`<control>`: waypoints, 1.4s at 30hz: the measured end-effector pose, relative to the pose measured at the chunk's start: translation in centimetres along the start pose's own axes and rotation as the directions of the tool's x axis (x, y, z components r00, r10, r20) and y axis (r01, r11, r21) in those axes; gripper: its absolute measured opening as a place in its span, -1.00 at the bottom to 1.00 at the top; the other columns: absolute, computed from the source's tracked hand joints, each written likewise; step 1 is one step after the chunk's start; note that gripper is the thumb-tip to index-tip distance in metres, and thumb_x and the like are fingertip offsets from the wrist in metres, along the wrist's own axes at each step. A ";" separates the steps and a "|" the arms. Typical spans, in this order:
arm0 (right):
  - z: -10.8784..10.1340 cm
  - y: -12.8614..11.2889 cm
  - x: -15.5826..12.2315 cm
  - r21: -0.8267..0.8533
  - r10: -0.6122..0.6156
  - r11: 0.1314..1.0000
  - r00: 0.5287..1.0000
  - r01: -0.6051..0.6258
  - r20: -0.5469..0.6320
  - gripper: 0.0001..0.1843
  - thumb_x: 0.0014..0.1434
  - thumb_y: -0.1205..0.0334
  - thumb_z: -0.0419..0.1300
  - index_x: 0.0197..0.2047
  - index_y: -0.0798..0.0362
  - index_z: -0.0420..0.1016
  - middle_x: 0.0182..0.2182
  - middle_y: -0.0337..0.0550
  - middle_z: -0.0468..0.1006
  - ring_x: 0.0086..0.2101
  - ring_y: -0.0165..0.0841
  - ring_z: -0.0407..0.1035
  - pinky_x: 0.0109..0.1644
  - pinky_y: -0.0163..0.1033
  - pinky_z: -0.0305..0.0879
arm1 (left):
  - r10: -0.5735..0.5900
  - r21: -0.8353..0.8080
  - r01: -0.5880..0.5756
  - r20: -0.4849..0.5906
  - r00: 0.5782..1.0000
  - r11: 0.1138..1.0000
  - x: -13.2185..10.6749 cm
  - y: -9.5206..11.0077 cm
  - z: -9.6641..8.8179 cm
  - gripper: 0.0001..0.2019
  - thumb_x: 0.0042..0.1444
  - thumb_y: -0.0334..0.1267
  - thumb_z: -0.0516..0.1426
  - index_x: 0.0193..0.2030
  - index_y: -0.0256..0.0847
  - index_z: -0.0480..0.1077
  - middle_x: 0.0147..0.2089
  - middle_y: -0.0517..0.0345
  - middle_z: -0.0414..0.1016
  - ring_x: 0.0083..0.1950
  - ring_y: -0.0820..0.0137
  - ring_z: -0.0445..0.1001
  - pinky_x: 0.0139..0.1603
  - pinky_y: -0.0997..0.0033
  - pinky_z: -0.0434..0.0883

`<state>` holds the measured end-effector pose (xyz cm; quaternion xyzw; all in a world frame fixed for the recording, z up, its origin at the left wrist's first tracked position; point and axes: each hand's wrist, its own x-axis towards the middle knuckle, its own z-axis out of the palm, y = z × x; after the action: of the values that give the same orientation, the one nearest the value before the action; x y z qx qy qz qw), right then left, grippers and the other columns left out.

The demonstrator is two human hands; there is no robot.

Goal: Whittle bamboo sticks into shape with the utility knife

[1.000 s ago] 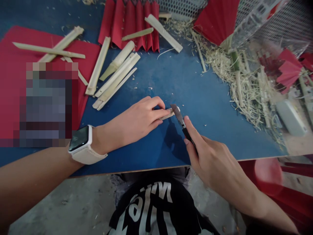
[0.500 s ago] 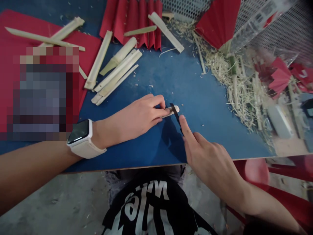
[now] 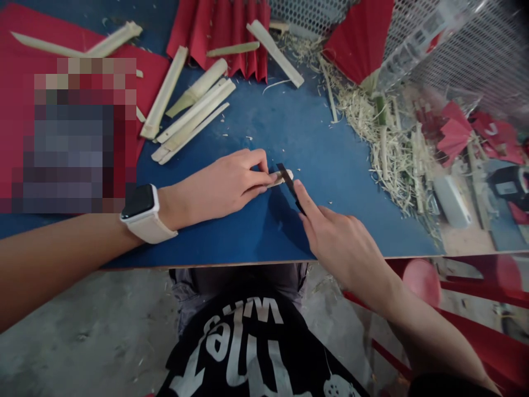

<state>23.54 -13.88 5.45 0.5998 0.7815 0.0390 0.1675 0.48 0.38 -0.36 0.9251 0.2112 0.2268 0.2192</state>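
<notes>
Between the fingertips of my left hand (image 3: 237,179) is a short, pale strip of bamboo (image 3: 275,179), pressed against the blue table. My right hand (image 3: 336,229) is wrapped around a dark-bladed knife (image 3: 286,177), its forefinger stretched along the back. The blade crosses the strip near its far end. Its handle is mostly hidden in my palm. Small pale chips lie around the strip. Farther up the table rest several longer split bamboo pieces (image 3: 196,118).
Pleated red paper (image 3: 229,33) lies at the back, beside flat red paper (image 3: 152,77) on the left. A heap of bamboo shavings (image 3: 388,149) spreads along the right. A red fan (image 3: 363,41) and a white box-like object (image 3: 452,201) are there too. The blue table's (image 3: 223,259) front edge runs before my lap.
The camera view has shifted slightly, so the scene sits a little higher and more to the left. Both hands keep their holds, and the knife still lies across the strip.
</notes>
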 end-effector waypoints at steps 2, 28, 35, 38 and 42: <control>0.0 -0.1 -0.5 -0.017 0.007 1.000 1.000 -0.007 -0.003 -0.08 0.39 0.51 0.03 0.77 0.15 0.03 -0.45 -0.21 0.58 -0.62 -0.40 0.24 -0.51 -0.23 -0.01 | -0.006 0.006 0.006 0.009 1.000 1.000 0.1 0.0 -0.1 -0.64 0.61 -0.23 0.04 0.24 -0.19 0.66 0.10 -0.08 0.58 0.06 0.21 0.57 0.15 0.15 0.54; -2.0 -0.7 1.2 -0.085 0.091 0.994 0.975 -0.075 0.203 -0.10 0.53 0.41 0.06 0.80 0.14 -0.20 -0.40 -0.17 0.64 -0.49 -0.30 0.47 -0.43 -0.20 0.00 | 0.043 0.074 -0.047 0.056 0.998 0.996 0.3 0.4 -0.3 -0.61 0.64 -0.22 -0.01 0.20 -0.24 0.64 0.05 -0.09 0.58 -0.02 0.24 0.54 0.02 0.23 0.49; -1.5 -2.0 -0.6 -0.146 0.142 0.982 0.978 -0.119 0.155 -0.01 0.43 0.50 0.14 0.80 0.10 -0.15 -0.42 -0.21 0.63 -0.55 -0.37 0.42 -0.46 -0.24 -0.03 | 0.084 0.109 -0.092 0.079 0.993 0.990 0.3 0.5 -0.3 -0.60 0.62 -0.30 -0.05 0.25 -0.26 0.61 0.08 -0.11 0.57 -0.03 0.24 0.52 0.05 0.21 0.51; -1.1 -2.1 -0.3 -0.159 0.154 0.979 0.976 -0.130 0.151 -0.01 0.44 0.48 0.13 0.80 0.09 -0.17 -0.43 -0.23 0.62 -0.56 -0.36 0.44 -0.48 -0.23 -0.07 | 0.102 0.075 -0.113 0.133 0.986 0.991 0.5 0.5 -0.5 -0.59 0.62 -0.30 -0.06 0.15 -0.26 0.64 0.07 -0.11 0.57 -0.02 0.23 0.52 0.09 0.19 0.51; -1.0 -2.1 0.8 -0.160 0.170 0.976 0.978 -0.150 0.121 -0.07 0.52 0.38 0.12 0.80 0.04 -0.16 -0.41 -0.21 0.66 -0.53 -0.33 0.49 -0.48 -0.23 -0.07 | 0.094 0.158 -0.112 0.118 0.989 0.981 0.5 0.7 -0.3 -0.59 0.62 -0.25 -0.01 0.35 -0.32 0.56 0.10 -0.16 0.54 0.03 0.17 0.52 0.14 0.15 0.51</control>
<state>21.10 -13.60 5.72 0.6478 0.7123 0.0709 0.2604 0.93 0.13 0.40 0.9608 0.1684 0.1686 0.1414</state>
